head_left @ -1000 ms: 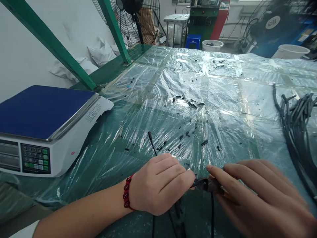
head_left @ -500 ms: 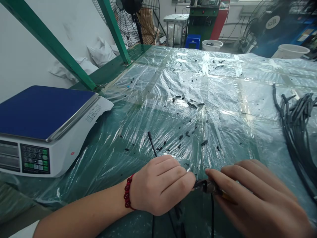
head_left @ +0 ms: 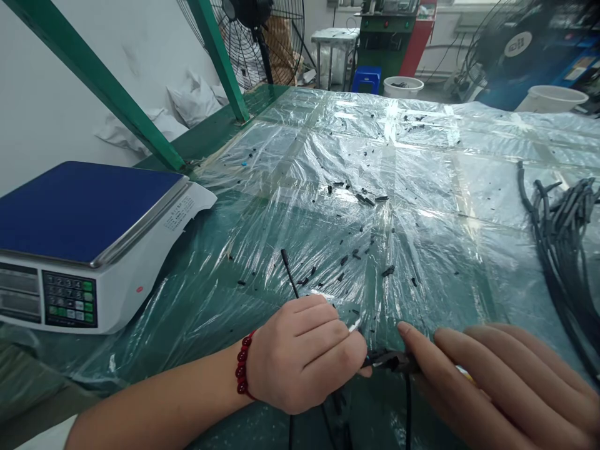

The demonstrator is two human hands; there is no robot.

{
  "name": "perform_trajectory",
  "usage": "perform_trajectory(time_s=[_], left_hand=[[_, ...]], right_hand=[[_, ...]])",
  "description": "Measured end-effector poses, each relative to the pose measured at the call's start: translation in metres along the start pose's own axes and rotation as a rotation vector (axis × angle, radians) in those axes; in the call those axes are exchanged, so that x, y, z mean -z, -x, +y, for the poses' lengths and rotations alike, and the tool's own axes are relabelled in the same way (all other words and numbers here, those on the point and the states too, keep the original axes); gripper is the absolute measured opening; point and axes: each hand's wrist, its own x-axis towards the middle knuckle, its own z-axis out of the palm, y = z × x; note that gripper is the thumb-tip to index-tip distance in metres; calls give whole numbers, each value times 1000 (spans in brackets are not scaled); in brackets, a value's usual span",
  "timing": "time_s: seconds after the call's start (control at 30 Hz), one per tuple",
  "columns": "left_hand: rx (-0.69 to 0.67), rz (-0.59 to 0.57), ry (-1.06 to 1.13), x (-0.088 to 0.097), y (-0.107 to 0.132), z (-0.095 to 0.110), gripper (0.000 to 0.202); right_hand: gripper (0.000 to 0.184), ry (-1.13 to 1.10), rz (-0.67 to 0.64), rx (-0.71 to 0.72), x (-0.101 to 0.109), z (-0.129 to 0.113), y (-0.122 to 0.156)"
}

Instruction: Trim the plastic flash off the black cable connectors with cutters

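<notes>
My left hand (head_left: 307,353), with a red beaded bracelet at the wrist, is closed around a thin black cable (head_left: 289,273). One end of that cable sticks up beyond the knuckles, and other dark strands hang below the fist. My right hand (head_left: 497,381) is wrapped around small pliers (head_left: 398,361) with a dark metal head. A bit of yellow handle shows between its fingers. The jaws point left and meet the dark piece at my left fingertips; whether they are closed on it, I cannot tell. Another black cable (head_left: 408,406) hangs under the pliers' head.
A weighing scale (head_left: 126,287) with a blue top stands at the left. Short black scraps (head_left: 364,200) lie scattered on the plastic sheet (head_left: 262,219) covering the table. At the right edge rests a bundle of black cables (head_left: 548,250). Green posts (head_left: 220,62) rise at the far left.
My right hand and the pliers have shifted slightly right and down. My left hand has stayed nearly in place, still closed on the cable.
</notes>
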Motion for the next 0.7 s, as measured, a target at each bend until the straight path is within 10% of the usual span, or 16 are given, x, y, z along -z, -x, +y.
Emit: perform_trajectory(time_s=[0.7], left_hand=[[75,-99,14,-2,3,-4,14]], right_hand=[[17,-101,-95,-162,-4,-5,-9]])
